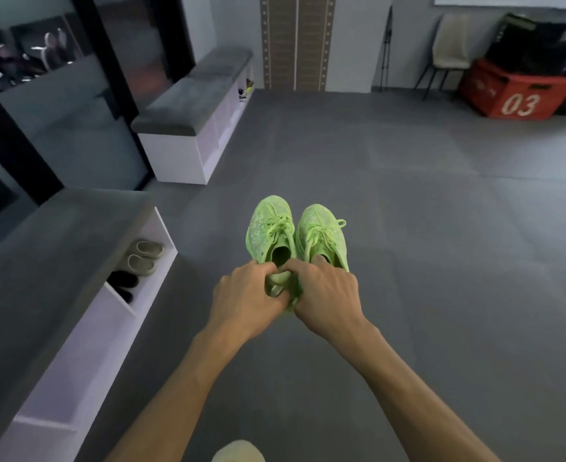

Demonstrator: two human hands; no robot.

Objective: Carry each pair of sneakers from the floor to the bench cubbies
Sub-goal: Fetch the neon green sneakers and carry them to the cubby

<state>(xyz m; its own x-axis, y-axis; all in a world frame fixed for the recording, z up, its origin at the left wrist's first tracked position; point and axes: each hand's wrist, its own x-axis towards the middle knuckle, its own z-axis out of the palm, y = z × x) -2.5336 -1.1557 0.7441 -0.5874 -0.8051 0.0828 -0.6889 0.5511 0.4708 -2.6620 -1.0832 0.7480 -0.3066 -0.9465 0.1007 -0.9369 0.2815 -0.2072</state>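
Two neon green sneakers hang side by side in front of me, toes pointing away, above the grey floor. My left hand (246,295) grips the heel of the left green sneaker (270,228). My right hand (324,293) grips the heel of the right green sneaker (321,233). Both hands touch at the middle. The near bench (58,261) with white cubbies stands at my left. One cubby holds a grey pair (143,256) and a black pair (123,283).
A second grey-topped bench (195,105) stands farther along the left wall, with shoes (245,88) in its far cubby. A red box marked 03 (514,95), black boxes and a chair (448,51) fill the back right corner. Grey mat floor (408,195) spreads ahead.
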